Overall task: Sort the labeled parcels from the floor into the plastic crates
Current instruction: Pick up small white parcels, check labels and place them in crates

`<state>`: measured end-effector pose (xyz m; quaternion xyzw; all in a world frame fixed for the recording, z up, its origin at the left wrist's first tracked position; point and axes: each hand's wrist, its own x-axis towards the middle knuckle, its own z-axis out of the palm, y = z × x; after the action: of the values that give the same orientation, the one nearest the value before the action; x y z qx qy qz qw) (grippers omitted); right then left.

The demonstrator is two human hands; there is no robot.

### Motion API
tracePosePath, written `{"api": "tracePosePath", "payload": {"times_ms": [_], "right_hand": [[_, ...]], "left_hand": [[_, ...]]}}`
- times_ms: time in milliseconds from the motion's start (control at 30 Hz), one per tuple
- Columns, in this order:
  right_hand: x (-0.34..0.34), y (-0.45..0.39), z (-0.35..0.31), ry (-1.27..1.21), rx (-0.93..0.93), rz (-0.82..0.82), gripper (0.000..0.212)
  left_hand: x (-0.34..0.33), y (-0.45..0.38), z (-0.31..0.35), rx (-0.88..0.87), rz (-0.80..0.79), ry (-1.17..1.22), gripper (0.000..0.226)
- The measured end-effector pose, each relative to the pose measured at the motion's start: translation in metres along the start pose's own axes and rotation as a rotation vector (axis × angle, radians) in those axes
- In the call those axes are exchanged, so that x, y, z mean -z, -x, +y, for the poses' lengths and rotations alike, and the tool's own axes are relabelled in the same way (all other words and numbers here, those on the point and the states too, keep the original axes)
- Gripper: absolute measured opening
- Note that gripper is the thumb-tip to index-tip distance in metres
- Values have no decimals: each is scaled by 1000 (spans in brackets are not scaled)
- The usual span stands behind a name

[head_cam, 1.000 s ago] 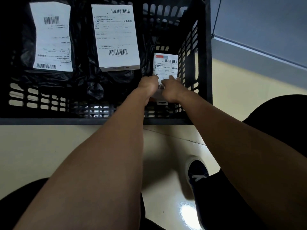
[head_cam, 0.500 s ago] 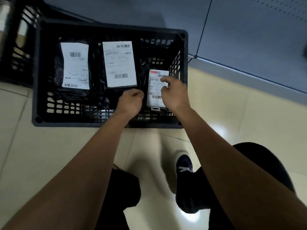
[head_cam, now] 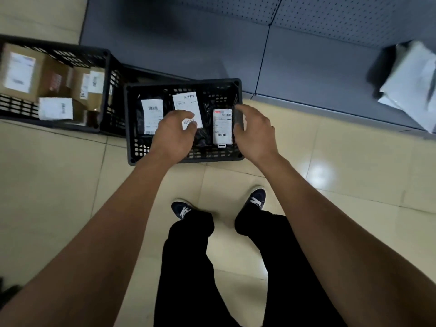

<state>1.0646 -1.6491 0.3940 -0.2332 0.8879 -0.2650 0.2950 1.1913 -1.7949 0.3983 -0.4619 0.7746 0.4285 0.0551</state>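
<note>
glossy beige tile floor (head_cam: 59,197) (light glare), grey pegboard wall (head_cam: 330,22) behind.

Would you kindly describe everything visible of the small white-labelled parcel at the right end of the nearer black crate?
The small white-labelled parcel lies flat in the nearer black plastic lattice crate, by its right wall. Its label carries a red strip on top, barcodes above and below, and a white tab protrudes at its near end. Neither hand grips it; the right hand hovers beside it.

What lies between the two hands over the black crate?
In the head view, between left hand and right hand lies the small white-labelled parcel in the black crate.
</note>
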Motion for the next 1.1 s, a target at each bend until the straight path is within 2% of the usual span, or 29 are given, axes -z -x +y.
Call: {"api": "tracePosePath", "payload": {"times_ms": [100,267,567,767,1100], "right_hand": [[58,32,-26,68,49,25,53],[145,74,-55,116,69,106,53],[259,155,-67,53,-140,383,50],[331,229,-34,-79,-321,637,48],[403,366,84,-202,-554,876,48]], "left_hand": [[35,35,49,-49,-21,-76,32],[82,73,132,-224,-15,-126,34],[96,129,256,-525,-116,-198,37],[55,169,339,-748,-240,-228,36],[-85,286,465,-1100,-499,-379,36]]}}
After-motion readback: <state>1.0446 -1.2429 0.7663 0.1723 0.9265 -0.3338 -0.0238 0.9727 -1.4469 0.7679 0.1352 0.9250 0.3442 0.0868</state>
